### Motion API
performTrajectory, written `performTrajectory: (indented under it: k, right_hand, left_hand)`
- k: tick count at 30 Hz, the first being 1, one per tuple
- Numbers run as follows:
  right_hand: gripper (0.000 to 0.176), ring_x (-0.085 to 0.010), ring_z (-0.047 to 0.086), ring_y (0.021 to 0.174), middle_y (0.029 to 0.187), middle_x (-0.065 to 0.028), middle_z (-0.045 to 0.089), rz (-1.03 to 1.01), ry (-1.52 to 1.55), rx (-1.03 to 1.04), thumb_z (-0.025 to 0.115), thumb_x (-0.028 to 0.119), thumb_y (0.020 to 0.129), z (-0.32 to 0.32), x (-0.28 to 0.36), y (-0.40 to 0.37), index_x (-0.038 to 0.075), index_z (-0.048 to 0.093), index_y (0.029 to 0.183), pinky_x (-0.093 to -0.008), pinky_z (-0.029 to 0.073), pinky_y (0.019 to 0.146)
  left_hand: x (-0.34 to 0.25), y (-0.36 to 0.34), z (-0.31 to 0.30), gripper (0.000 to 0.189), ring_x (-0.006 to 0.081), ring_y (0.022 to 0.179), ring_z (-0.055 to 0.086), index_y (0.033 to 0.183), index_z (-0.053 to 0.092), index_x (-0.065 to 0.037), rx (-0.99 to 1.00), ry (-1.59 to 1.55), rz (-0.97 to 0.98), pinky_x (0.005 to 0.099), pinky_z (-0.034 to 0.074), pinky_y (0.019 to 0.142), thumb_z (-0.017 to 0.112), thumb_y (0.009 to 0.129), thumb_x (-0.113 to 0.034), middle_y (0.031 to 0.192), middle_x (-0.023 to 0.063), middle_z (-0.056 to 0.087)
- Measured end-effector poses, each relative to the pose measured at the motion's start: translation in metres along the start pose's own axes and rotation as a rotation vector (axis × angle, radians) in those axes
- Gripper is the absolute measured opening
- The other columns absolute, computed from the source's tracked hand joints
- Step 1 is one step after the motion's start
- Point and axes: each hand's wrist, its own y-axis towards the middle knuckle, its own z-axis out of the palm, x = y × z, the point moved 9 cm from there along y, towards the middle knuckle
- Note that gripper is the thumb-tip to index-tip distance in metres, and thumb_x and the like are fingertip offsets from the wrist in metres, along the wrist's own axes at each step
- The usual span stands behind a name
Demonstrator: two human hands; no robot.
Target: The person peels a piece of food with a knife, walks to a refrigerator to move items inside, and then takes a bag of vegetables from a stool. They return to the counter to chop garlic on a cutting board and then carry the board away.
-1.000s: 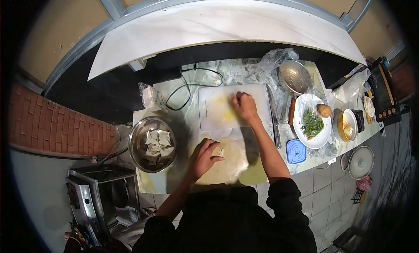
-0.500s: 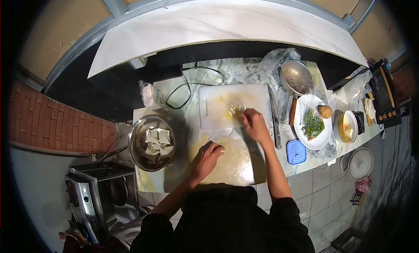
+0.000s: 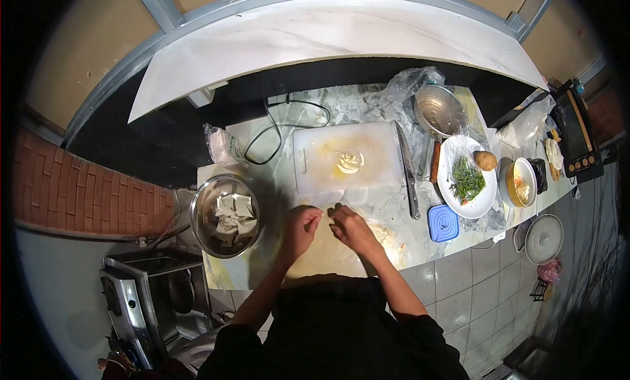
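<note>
My left hand [image 3: 303, 229] is closed over the near part of the counter, its fingertips pinching a small pale bit that looks like a garlic clove. Close beside it on the right, my right hand [image 3: 353, 229] has its fingers bent and drawn together; whatever is between them is too small to make out. Just beyond both hands lies a white cutting board [image 3: 315, 176], and on it sits a little heap of pale garlic cloves [image 3: 350, 162]. A knife [image 3: 409, 173] with a dark handle rests along the board's right edge.
At the left stands a steel bowl [image 3: 198, 232] with white folded pieces inside. To the right are a white plate [image 3: 482, 206] with chopped greens, a potato [image 3: 485, 160], a pan [image 3: 438, 109], a blue lid [image 3: 443, 223] and a yellow bowl [image 3: 508, 190]. A black cord [image 3: 279, 134] loops behind.
My right hand has left the cloves on the board and come back towards me, beside my left hand. My left hand has shifted slightly left and turned up. The view has moved a little.
</note>
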Motion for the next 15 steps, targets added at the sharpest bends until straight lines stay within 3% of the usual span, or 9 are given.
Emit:
performTrajectory:
  k: [1,4,9,12,14,15]
  right_hand:
    - [0.024,-0.0393,0.055,0.087,0.095,-0.0207,0.055,-0.011,-0.030,0.049,0.061,0.001,0.075,0.006,0.004,0.000,-0.003,0.057,0.099,-0.0424,0.046,0.073]
    - [0.022,-0.0397,0.055,0.084,0.092,-0.0210,0.055,-0.018,-0.121,-0.030,0.059,-0.001,0.075,0.016,-0.002,-0.002,-0.004,0.058,0.097,-0.0421,0.047,0.072]
    - [0.017,-0.0409,0.056,0.080,0.089,-0.0222,0.056,0.016,-0.115,0.004,0.056,-0.002,0.076,0.022,-0.009,-0.002,-0.004,0.058,0.093,-0.0427,0.047,0.069]
    - [0.015,-0.0406,0.057,0.080,0.090,-0.0235,0.056,0.020,-0.164,0.025,0.055,-0.003,0.075,0.024,-0.006,-0.001,-0.005,0.057,0.089,-0.0435,0.048,0.067]
    - [0.015,-0.0400,0.058,0.080,0.092,-0.0246,0.056,0.016,-0.192,0.027,0.053,-0.004,0.073,0.025,-0.004,0.000,-0.005,0.055,0.087,-0.0441,0.048,0.067]
    - [0.014,-0.0400,0.058,0.080,0.091,-0.0241,0.055,0.002,-0.204,0.021,0.053,-0.004,0.072,0.026,-0.003,0.000,-0.004,0.055,0.087,-0.0441,0.048,0.066]
  left_hand:
    - [0.014,0.004,-0.001,0.012,0.0119,0.074,0.061,0.095,0.059,0.001,-0.010,-0.165,-0.108,0.0274,0.048,0.068,0.057,0.084,0.002,0.083,0.0071,0.064]
    - [-0.013,0.030,-0.018,0.012,0.0066,0.079,0.060,0.098,0.058,0.003,-0.061,-0.178,-0.066,0.0234,0.048,0.071,0.057,0.087,-0.003,0.084,0.0061,0.065]
    - [-0.019,0.090,-0.010,0.015,0.0091,0.080,0.062,0.099,0.060,0.003,-0.096,-0.377,0.038,0.0232,0.049,0.072,0.060,0.086,-0.004,0.086,0.0081,0.066]
    - [-0.023,0.124,-0.010,0.014,0.0136,0.079,0.064,0.096,0.063,0.002,-0.159,-0.246,0.086,0.0252,0.050,0.071,0.062,0.084,-0.005,0.087,0.0112,0.067]
    - [-0.017,0.140,0.005,0.017,0.0164,0.085,0.065,0.097,0.064,0.002,-0.027,-0.039,0.022,0.0272,0.051,0.077,0.064,0.084,-0.009,0.094,0.0112,0.066]
    - [-0.023,0.142,0.007,0.015,0.0202,0.082,0.066,0.094,0.066,0.000,-0.028,0.003,0.085,0.0290,0.052,0.072,0.064,0.082,-0.008,0.095,0.0126,0.066]
